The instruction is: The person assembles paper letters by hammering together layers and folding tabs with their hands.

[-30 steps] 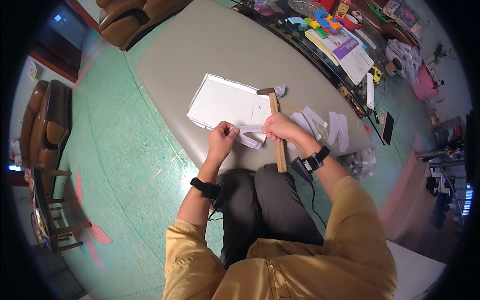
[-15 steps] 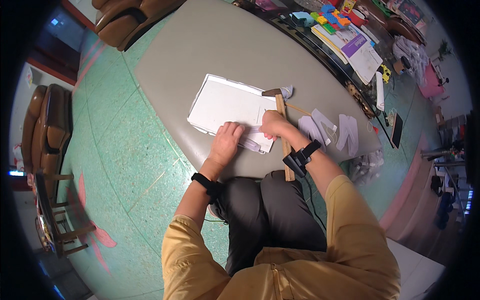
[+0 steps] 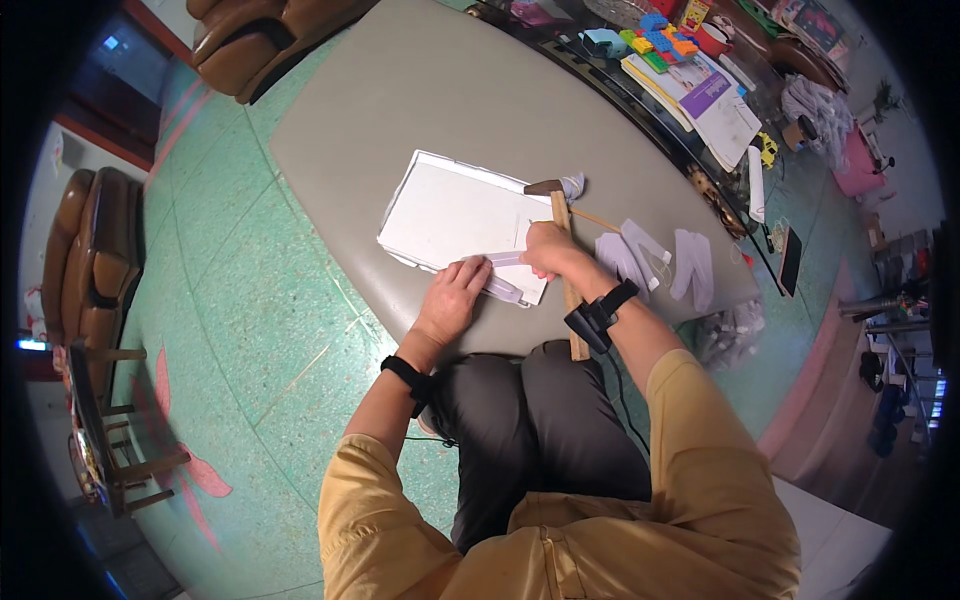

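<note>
A white board with a raised rim (image 3: 450,205), like a shallow box lid, lies on the grey padded surface. My left hand (image 3: 452,298) is at its near edge, fingers together and pressed onto a folded pale lilac strip (image 3: 506,259). That strip runs across to my right hand (image 3: 550,250), which is closed in a pinch around its other end. Whether a small tool is also in the right fingers is hidden. Under my right wrist passes the wooden handle (image 3: 574,330) of a hammer-like tool, its dark head (image 3: 543,187) beyond the hand with pale wrapping at one end.
More lilac strips (image 3: 692,270) lie to the right. A thin stick (image 3: 592,217) sticks out beside the tool. At the far right, a dark table holds toy blocks (image 3: 662,42) and papers (image 3: 722,120). A clear plastic bag (image 3: 730,335) hangs near the right edge; brown armchairs (image 3: 100,250) stand left.
Both hands stay nearly in place. The left fingers have shifted slightly down along the strip, and more of the strip between the hands shows.
</note>
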